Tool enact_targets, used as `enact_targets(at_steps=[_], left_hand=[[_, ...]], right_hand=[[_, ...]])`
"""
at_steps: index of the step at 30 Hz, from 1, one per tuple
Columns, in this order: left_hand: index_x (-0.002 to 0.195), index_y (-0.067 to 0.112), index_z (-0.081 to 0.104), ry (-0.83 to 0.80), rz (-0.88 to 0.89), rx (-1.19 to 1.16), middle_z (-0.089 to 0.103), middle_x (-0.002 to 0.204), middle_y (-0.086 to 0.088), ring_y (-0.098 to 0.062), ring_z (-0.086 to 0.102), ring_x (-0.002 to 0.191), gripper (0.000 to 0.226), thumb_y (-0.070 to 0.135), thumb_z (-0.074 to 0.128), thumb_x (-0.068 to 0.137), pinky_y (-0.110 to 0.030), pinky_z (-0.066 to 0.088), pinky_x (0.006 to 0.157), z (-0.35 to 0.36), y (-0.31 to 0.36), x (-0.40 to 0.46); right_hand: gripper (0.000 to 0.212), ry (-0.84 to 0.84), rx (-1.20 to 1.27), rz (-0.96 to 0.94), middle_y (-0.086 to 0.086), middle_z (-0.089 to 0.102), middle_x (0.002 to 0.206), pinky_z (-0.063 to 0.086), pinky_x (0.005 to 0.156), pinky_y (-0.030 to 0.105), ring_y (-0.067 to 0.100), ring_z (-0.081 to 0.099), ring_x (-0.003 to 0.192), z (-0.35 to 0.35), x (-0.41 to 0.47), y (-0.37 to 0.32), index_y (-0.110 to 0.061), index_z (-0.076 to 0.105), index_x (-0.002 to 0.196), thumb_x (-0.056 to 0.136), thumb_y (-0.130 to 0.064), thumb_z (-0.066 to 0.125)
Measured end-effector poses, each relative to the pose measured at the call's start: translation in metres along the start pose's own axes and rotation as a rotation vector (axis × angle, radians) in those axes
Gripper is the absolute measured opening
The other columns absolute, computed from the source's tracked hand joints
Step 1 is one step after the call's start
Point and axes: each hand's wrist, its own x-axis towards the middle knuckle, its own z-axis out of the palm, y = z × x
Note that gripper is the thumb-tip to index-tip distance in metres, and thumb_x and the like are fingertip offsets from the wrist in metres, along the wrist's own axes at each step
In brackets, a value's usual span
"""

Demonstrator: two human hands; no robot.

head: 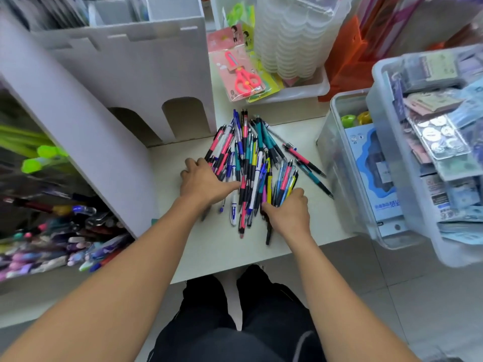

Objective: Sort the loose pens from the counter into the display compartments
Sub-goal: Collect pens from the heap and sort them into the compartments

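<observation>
A heap of loose pens (pixel 248 158) in pink, teal, blue, yellow and white lies on the pale counter (pixel 209 252). My left hand (pixel 203 181) rests on the heap's left side, fingers spread over the pens. My right hand (pixel 287 212) has its fingers curled round a bundle of pens (pixel 285 181) at the heap's near right. A few pens (pixel 308 165) lie apart on the right. The white display (pixel 125 74) with arched openings stands at the left; its lower compartments (pixel 52 231) hold many pens.
A clear bin (pixel 347 184) with boxed goods stands at the right, a second bin (pixel 428 152) of packets above it. Behind the heap lie pink scissors in a pack (pixel 240 77) and a tray of stacked clear plastic containers (pixel 287 35). My legs show below the counter edge.
</observation>
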Motion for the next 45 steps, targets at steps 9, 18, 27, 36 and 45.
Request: enact_targets(at_steps=[9, 18, 27, 36, 45], left_hand=[[0.145, 0.008, 0.03, 0.024, -0.164, -0.032, 0.03, 0.144, -0.012, -0.035, 0.042, 0.13, 0.121, 0.062, 0.091, 0.055, -0.042, 0.049, 0.098, 0.018, 0.021, -0.012], [0.134, 0.01, 0.032, 0.093, -0.128, -0.075, 0.051, 0.125, -0.015, -0.033, 0.056, 0.113, 0.082, 0.022, 0.086, 0.073, -0.038, 0.051, 0.085, 0.027, 0.032, -0.009], [0.101, 0.008, 0.058, -0.099, -0.146, -0.056, 0.052, 0.079, -0.004, -0.022, 0.055, 0.077, 0.02, 0.015, 0.069, 0.086, -0.025, 0.041, 0.056, -0.006, 0.005, -0.019], [0.088, 0.008, 0.062, -0.235, -0.151, -0.564, 0.054, 0.072, -0.011, -0.023, 0.049, 0.059, 0.005, 0.005, 0.065, 0.088, -0.028, 0.045, 0.052, -0.044, -0.011, -0.075], [0.091, 0.015, 0.051, 0.128, 0.039, -1.721, 0.04, 0.059, 0.004, -0.007, 0.038, 0.045, 0.016, 0.002, 0.059, 0.097, -0.019, 0.037, 0.043, -0.123, 0.01, -0.155]], right_hand=[[0.056, 0.007, 0.037, -0.122, 0.013, 0.048, 0.139, 0.043, 0.093, 0.033, 0.029, 0.057, 0.117, -0.009, 0.016, -0.001, -0.011, 0.048, 0.142, 0.093, -0.03, 0.067], [0.045, 0.064, 0.077, -0.245, 0.006, 0.055, 0.129, 0.046, 0.095, 0.034, 0.025, 0.061, 0.109, -0.024, 0.001, 0.027, -0.014, 0.056, 0.134, 0.093, -0.029, 0.067], [0.03, 0.004, 0.139, -0.449, -0.004, 0.059, 0.113, 0.052, 0.092, 0.035, 0.017, 0.062, 0.097, -0.015, -0.009, -0.002, -0.017, 0.064, 0.122, 0.094, -0.026, 0.068], [0.013, -0.119, 0.179, -0.496, -0.008, 0.067, 0.088, 0.049, 0.07, 0.023, 0.007, 0.063, 0.081, -0.012, -0.028, -0.032, -0.019, 0.071, 0.1, 0.097, -0.03, 0.065], [0.047, -0.146, 1.073, -0.66, 0.006, 0.067, 0.122, 0.056, 0.093, 0.036, 0.022, 0.062, 0.119, -0.041, -0.142, -0.09, -0.019, 0.061, 0.123, 0.095, -0.056, 0.052]])
